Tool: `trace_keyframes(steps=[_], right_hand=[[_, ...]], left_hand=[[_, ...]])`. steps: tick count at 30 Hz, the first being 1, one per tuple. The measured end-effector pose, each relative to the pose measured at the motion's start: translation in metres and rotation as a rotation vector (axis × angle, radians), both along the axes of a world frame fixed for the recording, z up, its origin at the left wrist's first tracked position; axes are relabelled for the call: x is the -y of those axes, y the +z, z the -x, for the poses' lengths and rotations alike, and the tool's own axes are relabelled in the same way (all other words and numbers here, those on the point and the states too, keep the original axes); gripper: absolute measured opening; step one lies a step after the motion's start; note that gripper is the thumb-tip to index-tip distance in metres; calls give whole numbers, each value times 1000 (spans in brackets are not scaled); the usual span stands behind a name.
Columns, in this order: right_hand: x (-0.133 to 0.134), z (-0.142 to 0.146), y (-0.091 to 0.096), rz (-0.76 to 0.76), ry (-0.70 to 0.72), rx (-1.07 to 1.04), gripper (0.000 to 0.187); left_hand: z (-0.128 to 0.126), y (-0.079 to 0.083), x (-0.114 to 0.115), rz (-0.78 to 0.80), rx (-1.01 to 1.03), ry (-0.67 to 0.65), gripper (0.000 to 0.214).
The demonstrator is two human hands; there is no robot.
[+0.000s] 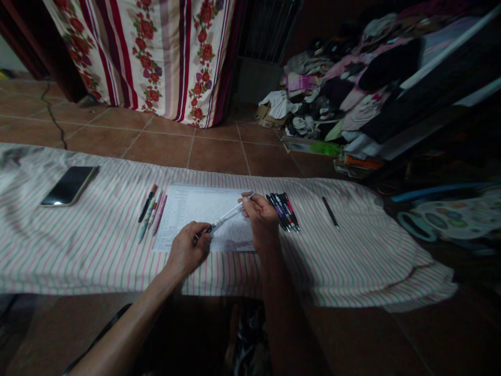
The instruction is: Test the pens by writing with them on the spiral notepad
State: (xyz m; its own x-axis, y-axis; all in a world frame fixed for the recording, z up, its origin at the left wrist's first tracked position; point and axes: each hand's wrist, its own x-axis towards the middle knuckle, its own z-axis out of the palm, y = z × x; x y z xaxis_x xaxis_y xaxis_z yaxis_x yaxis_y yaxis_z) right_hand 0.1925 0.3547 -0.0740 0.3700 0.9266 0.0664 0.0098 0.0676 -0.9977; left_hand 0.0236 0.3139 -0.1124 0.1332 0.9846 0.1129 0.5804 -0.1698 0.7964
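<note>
Above a printed sheet of paper (168, 230), my left hand (188, 248) pinches a dark pen piece (210, 228), mostly hidden by the fingers. My right hand (261, 216) has thumb and fingers closed on a thin white stick that looks like a pen refill (233, 211). The refill slants down to the left, its lower end close to the dark piece; I cannot tell whether they are joined. Several pens (152, 211) lie left of the paper. By my right hand is a bunch of pens (285, 211), and farther right lies a single dark pen (331, 213).
A striped cloth (109, 245) covers the low work surface, with a phone (70, 186) at its left. Beyond are the tiled floor (164, 149) and a floral curtain (164, 57). A heap of clothes (332, 83) and a small cardboard box (270, 117) are at the back right.
</note>
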Motion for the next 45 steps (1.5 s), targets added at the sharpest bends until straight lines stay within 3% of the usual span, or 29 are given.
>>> trace_keyframes(steps=[23, 37, 42, 45], right_hand=[[3, 7, 2, 53, 78, -6, 24], [3, 17, -7, 50, 165, 10, 23], [3, 21, -9, 64, 188, 4, 22], [3, 24, -10, 77, 202, 18, 23]], left_hand=[[0, 0, 0, -16, 20, -7, 23], [0, 5, -2, 11, 37, -2, 24], [1, 5, -4, 30, 110, 6, 24], [1, 7, -5, 120, 246, 24, 23]])
